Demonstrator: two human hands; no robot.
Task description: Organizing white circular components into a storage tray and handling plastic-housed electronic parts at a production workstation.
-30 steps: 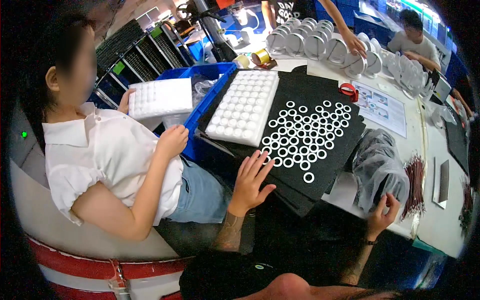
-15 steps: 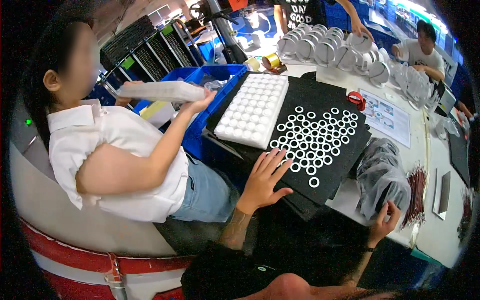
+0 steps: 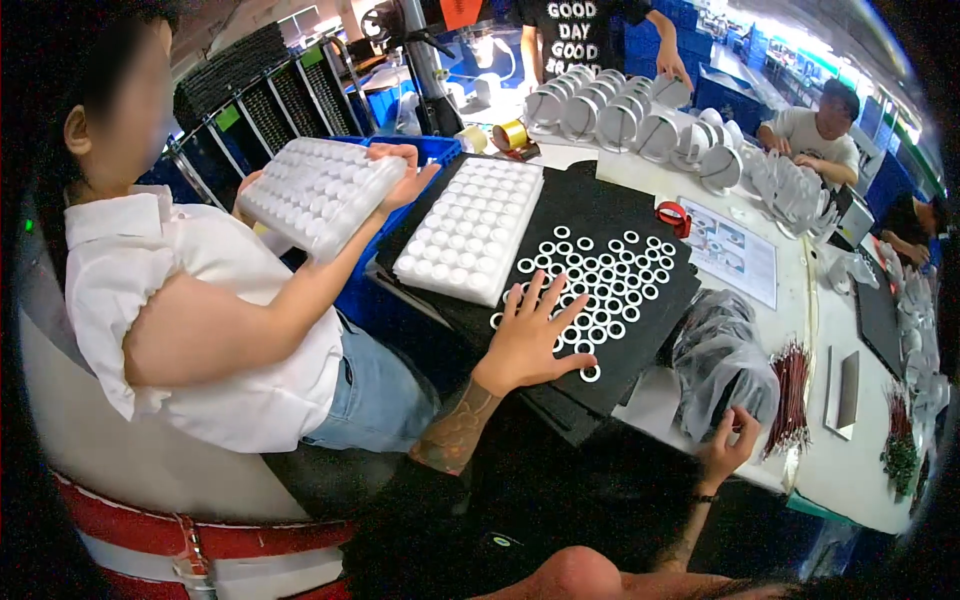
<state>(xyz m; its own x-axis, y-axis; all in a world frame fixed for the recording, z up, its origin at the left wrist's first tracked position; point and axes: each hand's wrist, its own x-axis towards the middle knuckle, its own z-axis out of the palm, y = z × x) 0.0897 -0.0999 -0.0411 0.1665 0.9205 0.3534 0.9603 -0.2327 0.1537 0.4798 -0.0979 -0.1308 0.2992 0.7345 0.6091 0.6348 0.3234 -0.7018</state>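
Note:
My left hand [image 3: 530,340] is spread flat over the near left part of many loose white rings [image 3: 606,268], covering some. They lie scattered on a black foam mat [image 3: 650,345]. My right hand [image 3: 728,448] has its fingers curled at the near end of a clear plastic bag [image 3: 722,350] with dark contents; they seem to pinch its edge. Just beyond my left hand, a white tray of round white parts [image 3: 470,230] rests on the mat. To the left, a co-worker in a white shirt holds a similar white tray [image 3: 325,190] in both hands.
Blue bins [image 3: 440,150] stand behind the trays. A red tape roll [image 3: 673,216] and a printed sheet [image 3: 728,248] lie right of the mat. Red wire bundles [image 3: 789,400] and a metal bracket [image 3: 843,395] lie farther right. White round housings [image 3: 610,110] stand at the back, near other people.
My left hand has moved farther over the rings, fingers spreading wider. The co-worker has tilted the held tray so its top shows. My right hand stays at the bag. The view has shifted slightly.

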